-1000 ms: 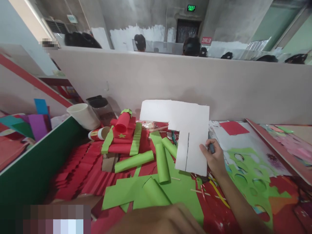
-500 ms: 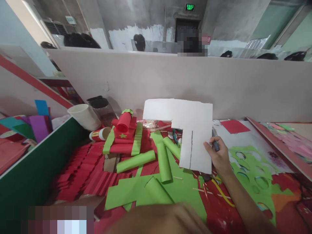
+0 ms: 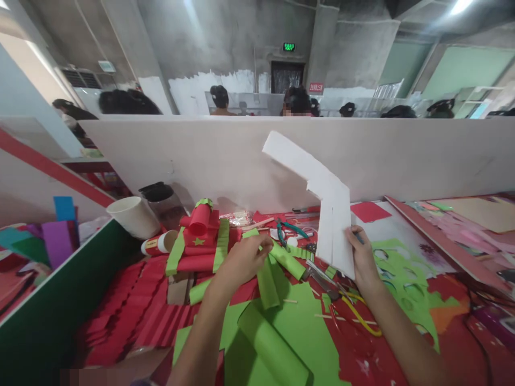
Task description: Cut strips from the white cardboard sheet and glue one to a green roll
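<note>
Card, white and shaped like an L, stands upright in the right hand. This grip is closed on the card's lower right edge, with the thumb on the near face and the fingers behind. A thin line runs up the card just left of that grip, and the card's long arm slants up and away to the left, well above it. The left hand has its fingers curled at the end of a green roll; I cannot tell whether this grip is closed on the roll. The roll runs from that grip toward the right grip and ends just short of the card. Pliers lie beyond the roll, between the two grips. A green sheet covers the table nearer than both grips. A cup sits well left of the left grip.
</note>
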`<state>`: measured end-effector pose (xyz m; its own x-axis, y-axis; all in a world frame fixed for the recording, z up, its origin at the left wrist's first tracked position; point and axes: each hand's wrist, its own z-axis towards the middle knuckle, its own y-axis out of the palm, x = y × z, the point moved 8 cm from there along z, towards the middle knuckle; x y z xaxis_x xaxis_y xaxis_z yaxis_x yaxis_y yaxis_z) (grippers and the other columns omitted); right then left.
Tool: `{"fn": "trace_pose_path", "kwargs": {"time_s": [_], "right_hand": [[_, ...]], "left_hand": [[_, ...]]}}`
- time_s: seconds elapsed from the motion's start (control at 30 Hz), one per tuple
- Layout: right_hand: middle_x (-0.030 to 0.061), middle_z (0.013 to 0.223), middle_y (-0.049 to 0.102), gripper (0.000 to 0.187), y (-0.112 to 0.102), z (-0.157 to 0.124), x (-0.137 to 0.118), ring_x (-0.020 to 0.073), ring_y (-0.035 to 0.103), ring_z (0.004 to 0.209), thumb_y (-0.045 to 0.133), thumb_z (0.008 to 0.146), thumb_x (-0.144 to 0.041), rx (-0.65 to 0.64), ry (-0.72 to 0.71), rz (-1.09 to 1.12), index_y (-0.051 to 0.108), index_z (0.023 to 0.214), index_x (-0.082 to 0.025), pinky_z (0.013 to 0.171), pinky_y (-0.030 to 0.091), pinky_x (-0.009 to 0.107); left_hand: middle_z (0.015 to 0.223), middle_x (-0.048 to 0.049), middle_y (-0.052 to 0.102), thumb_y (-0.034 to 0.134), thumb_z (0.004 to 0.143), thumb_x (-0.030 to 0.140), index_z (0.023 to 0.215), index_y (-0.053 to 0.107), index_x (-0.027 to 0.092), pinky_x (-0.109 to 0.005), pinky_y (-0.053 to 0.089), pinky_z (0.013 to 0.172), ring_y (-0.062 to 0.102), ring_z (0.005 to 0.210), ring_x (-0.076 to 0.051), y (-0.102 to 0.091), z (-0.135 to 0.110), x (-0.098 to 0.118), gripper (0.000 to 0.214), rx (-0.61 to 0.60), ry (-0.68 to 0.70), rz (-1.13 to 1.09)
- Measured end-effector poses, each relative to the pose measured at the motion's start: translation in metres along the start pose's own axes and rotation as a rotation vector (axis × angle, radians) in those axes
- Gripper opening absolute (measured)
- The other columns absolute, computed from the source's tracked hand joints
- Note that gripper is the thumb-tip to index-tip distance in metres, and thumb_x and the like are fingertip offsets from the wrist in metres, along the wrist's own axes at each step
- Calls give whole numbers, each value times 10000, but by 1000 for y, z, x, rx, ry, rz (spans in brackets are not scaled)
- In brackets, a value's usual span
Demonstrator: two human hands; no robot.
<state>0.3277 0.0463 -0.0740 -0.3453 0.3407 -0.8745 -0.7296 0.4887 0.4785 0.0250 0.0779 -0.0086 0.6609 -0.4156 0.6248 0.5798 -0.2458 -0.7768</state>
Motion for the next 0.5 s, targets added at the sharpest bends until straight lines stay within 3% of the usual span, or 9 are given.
{"fn": "trace_pose_path", "kwargs": {"time_s": [0.2, 0.27, 0.33, 0.5], "right_hand": [[-88, 674, 634, 425, 3, 1, 6, 121, 582, 547, 879, 593, -347, -80, 134, 139, 514, 788, -250, 497, 489, 223], [-88, 672, 627, 425, 5, 1, 5, 120, 583, 534, 880, 594, -336, -118, 141, 146, 510, 785, -252, 462, 469, 218], [-90, 663, 606, 423, 8, -1, 4, 113, 562, 501, 876, 608, -326, -166, 142, 144, 497, 783, -255, 434, 448, 219], [-83, 682, 583, 441, 18, -8, 5, 119, 543, 510, 849, 657, -332, -260, 160, 137, 441, 809, -268, 435, 431, 216]], "left_hand": [[899, -53, 714, 522, 859, 205, 927, 706, 214, -265, 422, 650, 643, 784, -203, 62, -5, 17, 197, -350, 143, 136], [913, -62, 692, 498, 877, 195, 928, 684, 199, -276, 440, 678, 630, 791, -198, 76, 0, 31, 192, -299, 211, 172], [1036, -81, 668, 497, 910, 243, 1016, 660, 196, -317, 452, 842, 605, 973, -221, 89, 5, 45, 200, -181, 310, 194], [1212, -114, 615, 572, 886, 287, 1136, 646, 175, -448, 328, 1089, 501, 1179, -271, 127, 14, 44, 284, -118, 275, 343]]}}
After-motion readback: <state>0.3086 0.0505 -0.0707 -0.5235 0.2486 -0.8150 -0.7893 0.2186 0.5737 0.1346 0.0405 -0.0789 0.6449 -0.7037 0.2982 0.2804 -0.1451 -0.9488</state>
